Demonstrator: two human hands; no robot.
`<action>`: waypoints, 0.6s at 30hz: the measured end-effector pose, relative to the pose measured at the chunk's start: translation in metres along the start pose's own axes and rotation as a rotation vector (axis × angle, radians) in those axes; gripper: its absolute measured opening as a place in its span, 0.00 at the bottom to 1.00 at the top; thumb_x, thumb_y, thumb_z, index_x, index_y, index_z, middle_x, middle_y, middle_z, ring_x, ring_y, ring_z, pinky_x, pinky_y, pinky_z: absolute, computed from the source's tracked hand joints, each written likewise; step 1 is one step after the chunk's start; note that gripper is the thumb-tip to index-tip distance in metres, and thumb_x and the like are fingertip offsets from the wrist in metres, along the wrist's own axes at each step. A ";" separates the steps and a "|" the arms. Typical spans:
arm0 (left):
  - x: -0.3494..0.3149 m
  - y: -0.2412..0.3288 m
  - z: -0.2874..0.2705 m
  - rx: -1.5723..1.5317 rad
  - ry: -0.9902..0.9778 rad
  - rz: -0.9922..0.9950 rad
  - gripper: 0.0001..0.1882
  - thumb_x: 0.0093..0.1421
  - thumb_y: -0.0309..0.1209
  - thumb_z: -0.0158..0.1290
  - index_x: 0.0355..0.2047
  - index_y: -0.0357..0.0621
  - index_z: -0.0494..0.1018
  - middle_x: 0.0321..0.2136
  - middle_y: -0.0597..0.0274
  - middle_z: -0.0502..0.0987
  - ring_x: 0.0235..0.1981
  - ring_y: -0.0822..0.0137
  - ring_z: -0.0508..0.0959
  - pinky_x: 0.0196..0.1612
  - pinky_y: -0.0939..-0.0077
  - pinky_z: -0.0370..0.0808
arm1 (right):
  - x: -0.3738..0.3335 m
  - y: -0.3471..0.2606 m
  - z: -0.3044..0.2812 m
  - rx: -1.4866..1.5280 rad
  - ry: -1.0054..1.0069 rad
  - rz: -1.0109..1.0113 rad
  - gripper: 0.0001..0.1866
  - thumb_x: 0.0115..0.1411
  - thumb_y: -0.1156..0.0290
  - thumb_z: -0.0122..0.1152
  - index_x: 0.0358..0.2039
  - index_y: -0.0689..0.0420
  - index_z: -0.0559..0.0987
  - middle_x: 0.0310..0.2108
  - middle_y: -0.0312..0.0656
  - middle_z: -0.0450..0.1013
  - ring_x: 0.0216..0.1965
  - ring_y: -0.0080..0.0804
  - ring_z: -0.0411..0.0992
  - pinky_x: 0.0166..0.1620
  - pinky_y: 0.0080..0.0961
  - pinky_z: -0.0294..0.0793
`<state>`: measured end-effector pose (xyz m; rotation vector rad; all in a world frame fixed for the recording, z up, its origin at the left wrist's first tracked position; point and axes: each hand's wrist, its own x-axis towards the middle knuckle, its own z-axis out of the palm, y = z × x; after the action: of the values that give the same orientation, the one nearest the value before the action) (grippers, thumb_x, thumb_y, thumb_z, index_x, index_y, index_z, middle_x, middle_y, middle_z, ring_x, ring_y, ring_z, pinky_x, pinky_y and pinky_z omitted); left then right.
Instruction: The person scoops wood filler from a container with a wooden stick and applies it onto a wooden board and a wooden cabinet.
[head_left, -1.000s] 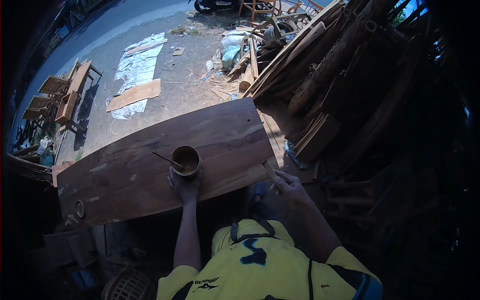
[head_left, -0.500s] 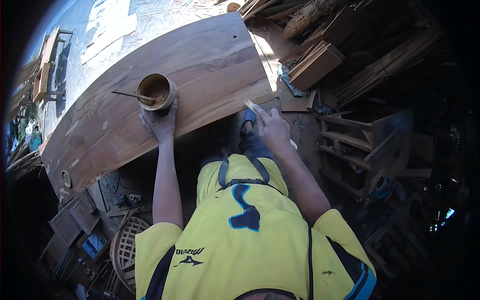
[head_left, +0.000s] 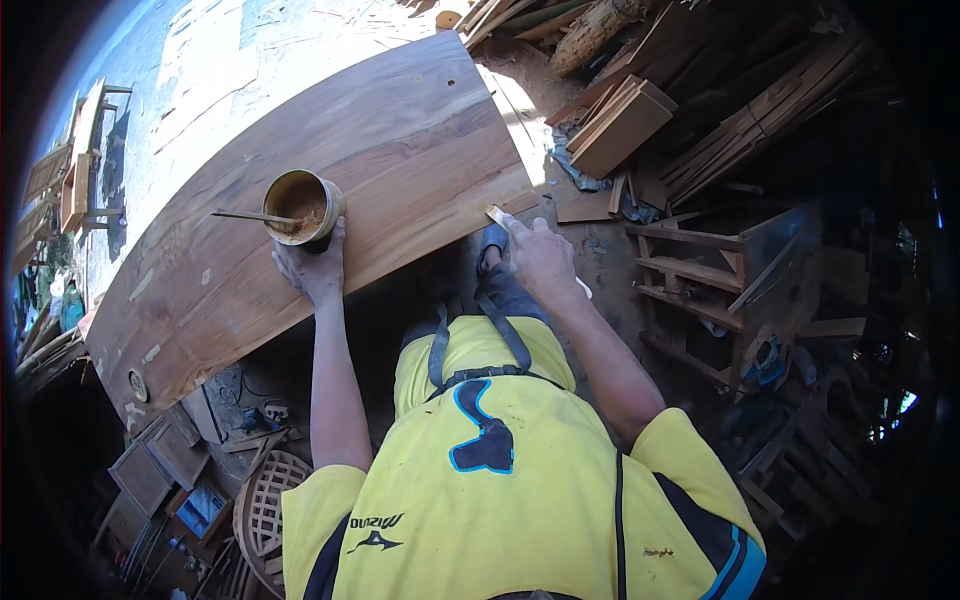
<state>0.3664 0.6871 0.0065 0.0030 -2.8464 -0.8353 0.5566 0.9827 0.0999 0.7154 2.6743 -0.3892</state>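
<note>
My left hand (head_left: 318, 265) is closed round the side of a round tub (head_left: 335, 200) of brown paste. A thin wooden stick (head_left: 240, 215) leans in the tub and sticks out over its left rim. Under the tub lies a wide wooden panel (head_left: 400, 150) with one curved side and pale filled patches. My right hand (head_left: 543, 258) grips a putty knife, its pale, paste-smeared blade (head_left: 495, 215) at the panel's near edge by the right corner. Most of the handle is hidden in the fist; a white end shows behind the hand.
Stacked boards (head_left: 625, 125) and scrap timber lie at the far right. A wooden frame with slats (head_left: 690, 270) stands to the right. At lower left are a woven basket (head_left: 268, 510) and small wooden panels (head_left: 170, 450). My foot (head_left: 493, 240) is beside the panel's near edge.
The view has shifted slightly. My right hand has brought the putty knife's blade in to the panel's near edge. My left hand keeps its hold on the tub.
</note>
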 end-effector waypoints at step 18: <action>0.001 0.000 0.001 -0.035 -0.036 -0.037 0.60 0.50 0.64 0.71 0.72 0.40 0.61 0.69 0.45 0.67 0.72 0.45 0.64 0.77 0.48 0.53 | 0.014 0.024 -0.002 -0.039 0.116 -0.131 0.22 0.71 0.63 0.56 0.65 0.39 0.78 0.37 0.51 0.75 0.36 0.52 0.82 0.41 0.50 0.83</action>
<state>0.3648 0.6876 0.0055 0.0371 -2.8728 -0.9009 0.5572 1.0094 0.0919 0.5685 2.8394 -0.3366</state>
